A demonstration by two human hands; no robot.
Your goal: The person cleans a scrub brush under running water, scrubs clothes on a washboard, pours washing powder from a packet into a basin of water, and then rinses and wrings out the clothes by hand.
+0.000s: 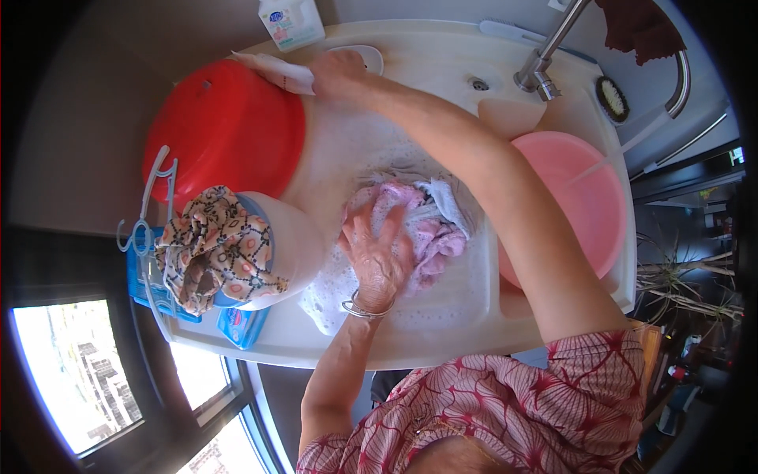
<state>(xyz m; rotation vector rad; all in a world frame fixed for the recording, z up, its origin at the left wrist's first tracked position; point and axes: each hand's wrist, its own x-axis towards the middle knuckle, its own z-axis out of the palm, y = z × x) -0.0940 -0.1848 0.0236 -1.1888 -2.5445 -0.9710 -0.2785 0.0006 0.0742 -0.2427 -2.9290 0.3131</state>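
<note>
1. At the far left of the white washing counter [442, 336], a pale plastic clothes hanger [150, 197] lay over a blue box [150, 288], with a small blue packet [241, 325] just beside it at the counter's near edge.
2. Behind these, a red basin [225, 126] sat upturned, its rim touching a white tub [288, 241].
3. Over that tub hung a patterned cloth [217, 249], cream with brown and pink motifs, draped down the tub's left side.
4. Beyond the red basin, a white bottle [290, 21] with a blue label stood at the back edge.
5. Near it, the right hand [335, 73] reached across the counter and gripped a white patterned packet [276, 73]; fingers were closed around its end.
6. At centre, the left hand [379, 257], a metal bangle [363, 308] on the wrist, lay flat with fingers spread, pressing on the pink and white laundry [430, 217].
7. That laundry sat bunched in soapy foam [335, 288] on the ribbed washing surface, between the white tub and the pink basin [580, 197].
8. Behind the pink basin, a metal tap [545, 67] rose from the back edge.
9. Further right, a scrubbing brush [612, 99] rested on the counter's corner.
</note>
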